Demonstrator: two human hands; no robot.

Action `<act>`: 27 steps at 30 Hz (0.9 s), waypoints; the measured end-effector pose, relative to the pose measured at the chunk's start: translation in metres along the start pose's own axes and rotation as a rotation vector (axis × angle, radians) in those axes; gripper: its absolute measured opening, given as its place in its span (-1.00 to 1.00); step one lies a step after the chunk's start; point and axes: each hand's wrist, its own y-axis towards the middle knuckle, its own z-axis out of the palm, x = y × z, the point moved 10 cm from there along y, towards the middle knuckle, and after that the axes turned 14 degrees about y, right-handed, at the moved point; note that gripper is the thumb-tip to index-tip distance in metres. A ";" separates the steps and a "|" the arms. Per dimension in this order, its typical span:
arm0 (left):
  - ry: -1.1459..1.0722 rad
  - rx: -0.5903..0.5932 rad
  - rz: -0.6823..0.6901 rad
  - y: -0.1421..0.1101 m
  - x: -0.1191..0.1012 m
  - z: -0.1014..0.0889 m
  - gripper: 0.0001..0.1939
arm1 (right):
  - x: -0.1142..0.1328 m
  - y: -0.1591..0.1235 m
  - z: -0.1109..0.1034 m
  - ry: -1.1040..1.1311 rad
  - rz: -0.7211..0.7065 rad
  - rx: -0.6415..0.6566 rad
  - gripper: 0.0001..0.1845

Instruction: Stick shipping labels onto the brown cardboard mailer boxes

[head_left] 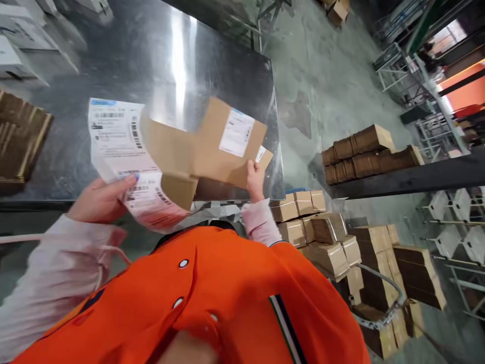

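My left hand (99, 201) pinches a curling strip of printed shipping labels (115, 134), its thumb on top of the paper. The strip hangs down towards my orange top and partly covers the cardboard. My right hand (256, 180) grips the right edge of a brown cardboard box (212, 139) that looks flat or partly unfolded. A white shipping label (237, 132) lies on its upper face. Beside my fingers, a smaller cardboard flap (266, 157) shows part of another label. The cardboard's left part is blurred, and the right fingers underneath are hidden.
Beneath is a shiny metal table (235, 65), its right edge close to my right hand. Flattened cardboard (22, 136) lies at the left, with white boxes (22, 38) behind. Stacked cartons (326, 242) and a metal cart handle (390, 308) stand at the lower right.
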 end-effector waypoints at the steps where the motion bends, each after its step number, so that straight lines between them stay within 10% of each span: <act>1: 0.020 -0.010 -0.009 -0.007 -0.001 -0.010 -0.05 | 0.004 0.011 -0.029 -0.043 0.009 -0.079 -0.64; 4: 0.091 -0.057 -0.045 -0.024 -0.001 -0.033 0.02 | 0.010 0.032 -0.090 -0.273 0.105 -0.256 -0.66; 6: 0.131 -0.064 -0.049 -0.033 -0.001 -0.035 -0.03 | 0.014 0.035 -0.087 -0.380 0.130 -0.244 -0.67; 11: 0.138 -0.116 -0.002 -0.042 0.006 -0.021 -0.31 | 0.014 -0.024 0.049 -0.242 0.082 0.288 -0.71; 15: 0.266 0.110 -0.065 -0.044 0.031 0.020 -0.28 | 0.025 -0.126 0.151 0.141 0.086 0.851 -0.47; 19: 0.223 0.134 0.042 -0.042 0.027 0.031 -0.23 | 0.018 -0.162 0.163 0.130 0.155 0.778 -0.81; 27: -0.035 0.034 0.034 -0.032 0.017 0.035 -0.25 | 0.042 -0.141 0.156 -0.192 -0.054 0.790 -0.66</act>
